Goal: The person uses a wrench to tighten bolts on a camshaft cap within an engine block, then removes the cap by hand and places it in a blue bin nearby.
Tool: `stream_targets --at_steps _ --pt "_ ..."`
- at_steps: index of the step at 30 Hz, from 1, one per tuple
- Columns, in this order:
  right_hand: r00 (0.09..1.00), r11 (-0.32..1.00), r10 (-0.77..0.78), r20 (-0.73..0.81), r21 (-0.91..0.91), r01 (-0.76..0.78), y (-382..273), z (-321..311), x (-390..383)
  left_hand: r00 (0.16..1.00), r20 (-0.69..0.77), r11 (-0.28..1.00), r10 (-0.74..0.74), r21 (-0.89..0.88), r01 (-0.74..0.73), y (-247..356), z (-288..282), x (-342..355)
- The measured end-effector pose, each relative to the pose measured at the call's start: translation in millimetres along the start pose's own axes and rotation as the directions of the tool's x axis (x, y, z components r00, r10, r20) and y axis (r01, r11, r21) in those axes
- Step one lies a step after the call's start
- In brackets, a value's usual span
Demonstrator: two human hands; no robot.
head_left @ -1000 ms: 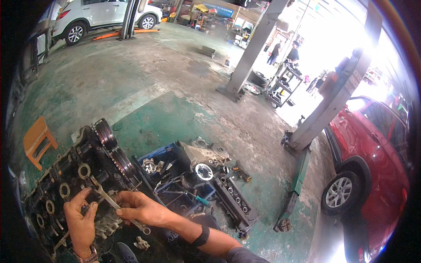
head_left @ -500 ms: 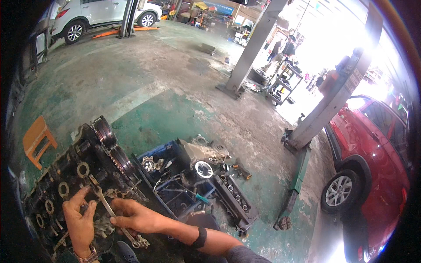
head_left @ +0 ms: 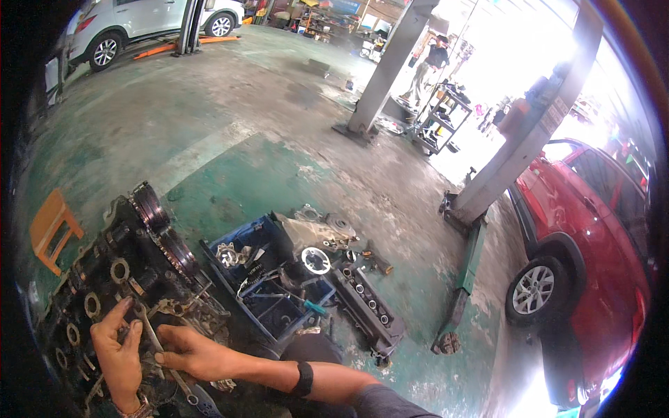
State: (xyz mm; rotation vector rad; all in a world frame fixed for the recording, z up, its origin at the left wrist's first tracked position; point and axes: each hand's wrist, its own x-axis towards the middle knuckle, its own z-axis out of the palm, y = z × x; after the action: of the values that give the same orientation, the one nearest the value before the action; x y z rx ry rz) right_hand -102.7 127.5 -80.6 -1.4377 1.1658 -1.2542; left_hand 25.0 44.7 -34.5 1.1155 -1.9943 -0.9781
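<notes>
A black engine assembly [head_left: 83, 292] with round rings along its top and pulleys [head_left: 157, 219] at one end fills the lower left. My right hand [head_left: 191, 352] grips a long silver wrench [head_left: 176, 375], which lies diagonally over the engine. Beside the wrench's upper end is my left hand [head_left: 117, 355], fingers curled with index and thumb at the engine's top; what, if anything, they pinch is hidden.
An orange stool [head_left: 52, 209] stands left, a blue parts tray [head_left: 244, 306] and dark valve cover [head_left: 369, 310] lie right. Lift posts [head_left: 488, 181] and a lift arm [head_left: 467, 272] flank a red car [head_left: 585, 230]. A white car [head_left: 132, 24] and a person [head_left: 435, 59] are farther back.
The view has shifted, so the scene sits slightly left and higher. The wrench has tilted slightly with my right hand. The distant person's posture differs.
</notes>
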Motion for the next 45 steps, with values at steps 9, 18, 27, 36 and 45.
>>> stream_targets --at_steps 9,18,27,36,45 --pt "0.98 0.934 0.141 -0.143 0.348 -0.083 9.4 28.1 8.4 0.997 -0.057 0.998 0.057 -0.013 -0.057 -5.4 3.6 -1.9" --pt "0.97 0.966 0.198 -0.138 0.197 -0.169 -11.2 22.7 5.4 1.0 0.029 0.999 -0.004 -0.054 0.006 -5.7 -4.1 1.4" --pt "0.967 0.994 0.103 -0.233 0.065 -0.09 5.7 27.6 5.7 1.0 -0.02 1.0 0.014 0.015 -0.014 -3.3 -1.2 -0.8" --pt "0.975 0.967 0.14 -0.173 0.236 -0.097 -2.7 22.7 5.5 0.999 -0.023 0.999 0.046 -0.018 -0.046 0.2 0.9 0.5" --pt "0.962 0.937 0.224 -0.155 0.307 -0.169 -17.4 22.2 7.6 0.999 -0.014 0.997 0.041 0.062 -0.04 6.2 -1.5 -1.4"
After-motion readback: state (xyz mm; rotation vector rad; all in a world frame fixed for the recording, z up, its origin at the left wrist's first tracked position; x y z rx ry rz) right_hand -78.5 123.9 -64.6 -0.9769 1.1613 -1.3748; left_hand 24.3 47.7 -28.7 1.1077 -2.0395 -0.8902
